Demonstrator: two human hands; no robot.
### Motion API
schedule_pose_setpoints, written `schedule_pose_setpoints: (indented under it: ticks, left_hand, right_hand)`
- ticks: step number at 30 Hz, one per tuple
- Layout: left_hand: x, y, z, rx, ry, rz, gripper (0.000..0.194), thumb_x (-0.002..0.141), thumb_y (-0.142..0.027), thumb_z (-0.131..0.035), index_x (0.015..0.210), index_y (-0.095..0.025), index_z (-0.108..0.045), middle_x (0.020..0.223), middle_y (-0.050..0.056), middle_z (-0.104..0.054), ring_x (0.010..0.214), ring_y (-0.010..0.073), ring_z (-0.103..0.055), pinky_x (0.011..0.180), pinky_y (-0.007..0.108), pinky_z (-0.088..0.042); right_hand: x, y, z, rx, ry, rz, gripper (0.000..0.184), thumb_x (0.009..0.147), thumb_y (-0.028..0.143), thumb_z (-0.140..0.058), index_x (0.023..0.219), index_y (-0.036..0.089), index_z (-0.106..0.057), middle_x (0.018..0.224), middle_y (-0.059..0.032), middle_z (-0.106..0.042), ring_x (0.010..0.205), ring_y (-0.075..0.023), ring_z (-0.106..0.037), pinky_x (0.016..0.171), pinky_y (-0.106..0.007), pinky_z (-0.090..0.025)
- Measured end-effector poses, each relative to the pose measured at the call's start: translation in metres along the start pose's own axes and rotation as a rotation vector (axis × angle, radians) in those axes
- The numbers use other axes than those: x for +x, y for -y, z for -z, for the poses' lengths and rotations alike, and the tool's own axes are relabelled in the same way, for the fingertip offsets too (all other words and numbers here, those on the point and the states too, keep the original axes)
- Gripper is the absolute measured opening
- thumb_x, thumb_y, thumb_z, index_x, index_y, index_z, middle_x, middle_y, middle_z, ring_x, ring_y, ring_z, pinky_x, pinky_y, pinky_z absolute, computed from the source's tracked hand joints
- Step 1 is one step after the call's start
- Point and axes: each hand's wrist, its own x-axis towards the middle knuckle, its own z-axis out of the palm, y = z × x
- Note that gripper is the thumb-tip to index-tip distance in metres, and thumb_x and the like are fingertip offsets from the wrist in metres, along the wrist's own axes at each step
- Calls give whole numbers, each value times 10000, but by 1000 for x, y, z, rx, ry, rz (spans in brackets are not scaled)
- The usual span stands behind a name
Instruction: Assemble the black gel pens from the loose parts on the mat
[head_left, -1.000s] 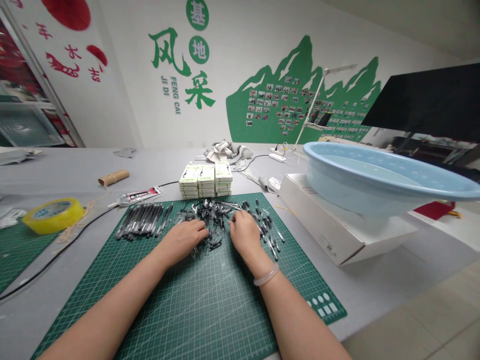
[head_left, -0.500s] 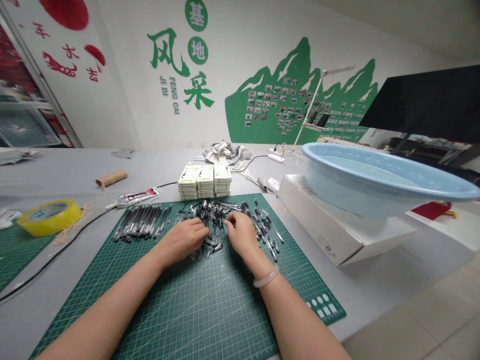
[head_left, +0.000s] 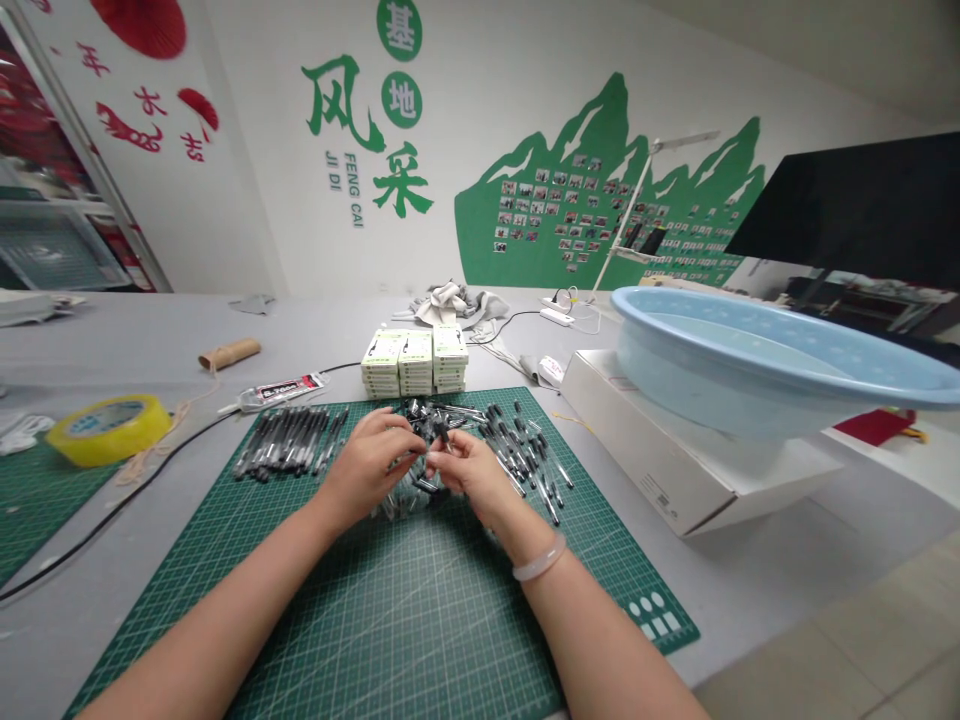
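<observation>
In the head view, the person's right hand [head_left: 480, 478] pinches a small black piece [head_left: 441, 430] between thumb and fingers over the green cutting mat [head_left: 390, 620]. The left hand [head_left: 375, 457] is curled just beside it; whether it grips anything cannot be told. Pen parts [head_left: 420, 408] lie heaped behind the hands, between a row of pens [head_left: 281, 442] at left and scattered pens [head_left: 536, 465] at right.

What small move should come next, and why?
Probably bring the left hand's fingers in to steady the black part: the right hand holds it above the mat, and the hands nearly meet there.
</observation>
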Motion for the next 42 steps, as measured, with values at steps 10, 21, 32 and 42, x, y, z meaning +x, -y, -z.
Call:
schedule_pose_setpoints:
  ticks: [10,21,32,42]
  left_hand:
    - [-2,-3,3,-517,-304,720,312,816,-466,-587,937,-182,-633,789,34,-627,672,166,-556,592,275,-426]
    - [7,11,13,-1205,-577,843,258,733,-384,-699,782,-140,-633,626,-14,-571,506,65,-461,450,170,-329]
    - [7,7,13,-1241,-550,875,283,699,-380,-732,777,-127,-633,621,-13,-572,511,59,-466,445,157,-326]
    - [3,12,17,-1010,-458,798,290,750,-443,-670,783,-157,-638,631,-4,-568,513,85,-466,455,186,-341]
  right_hand:
    - [3,-11,-5,89,-89,51,272,704,285,-713,831,185,-494,644,5,-653,363,-21,-273,378,-178,-133]
    - [-1,-13,-15,-114,5,81,286,844,444,-565,994,205,-614,723,-2,-634,424,-52,-324,426,-208,-233]
    - [-3,-14,-17,-185,121,76,377,856,472,-543,1124,223,-631,699,1,-612,444,-64,-302,440,-217,-233]
    - [-3,-16,-15,-223,101,43,377,835,482,-571,1075,207,-665,659,7,-601,436,-63,-289,431,-220,-212]
